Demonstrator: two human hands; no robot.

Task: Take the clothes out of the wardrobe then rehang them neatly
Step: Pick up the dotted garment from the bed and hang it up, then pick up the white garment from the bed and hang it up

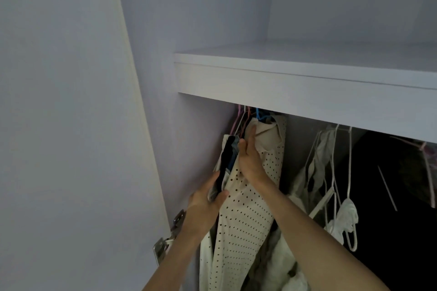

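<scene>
Several garments hang bunched at the left end of the wardrobe, under the shelf. In front is a cream polka-dot garment (246, 215); dark clothes (225, 160) hang behind it at its left. Pink and blue hanger hooks (250, 114) show just below the shelf. My left hand (205, 203) grips the lower left edge of the bunch, fingers curled round the dark and cream fabric. My right hand (249, 160) reaches up into the bunch with straight fingers, pressing between the garments near the hangers. The rail is hidden by the shelf.
A thick white shelf (295, 85) runs across above the clothes. The open wardrobe door (71, 125) stands at left with a metal hinge (165, 243). White hangers with white straps (331, 184) dangle at right before a dark interior.
</scene>
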